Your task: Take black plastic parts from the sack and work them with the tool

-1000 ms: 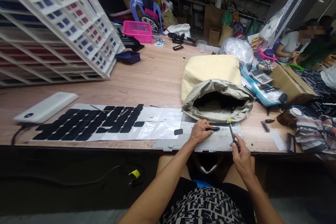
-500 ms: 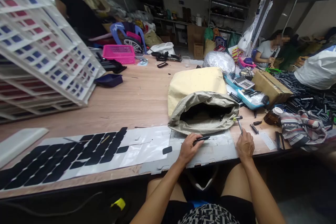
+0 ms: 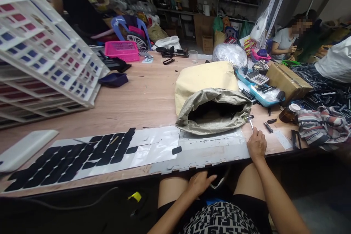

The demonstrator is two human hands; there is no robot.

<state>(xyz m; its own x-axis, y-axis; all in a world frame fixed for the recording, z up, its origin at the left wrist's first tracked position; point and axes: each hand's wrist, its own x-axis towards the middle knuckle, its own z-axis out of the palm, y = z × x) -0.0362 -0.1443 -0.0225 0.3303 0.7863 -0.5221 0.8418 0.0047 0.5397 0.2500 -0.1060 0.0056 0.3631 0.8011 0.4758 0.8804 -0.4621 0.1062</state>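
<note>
My right hand (image 3: 257,145) rests at the table's front edge, closed around a small hammer (image 3: 251,124) whose head points away from me, beside the sack's mouth. Below the table edge, over my lap, is my left hand (image 3: 201,183); its fingers look curled, with one digit pointing right. What it holds, if anything, is lost in the dark. A grey board (image 3: 214,153) lies along the table's front between my arms. Behind it a cream sack (image 3: 205,78) lies with its dark mouth towards me. One flat black rounded piece (image 3: 177,150) sits at the board's left end.
Several black pieces lie in rows on a white sheet (image 3: 156,137) at left, beneath a leaning white plastic crate (image 3: 68,58). To the right are a blue tray (image 3: 264,97), a brown jar (image 3: 287,114), a carton (image 3: 289,82) and a plaid cloth (image 3: 323,126). A person (image 3: 283,42) sits beyond.
My left hand has dropped from the board to below the table edge; the slim black part it held is out of sight. My right hand keeps the hammer in nearly the same place.
</note>
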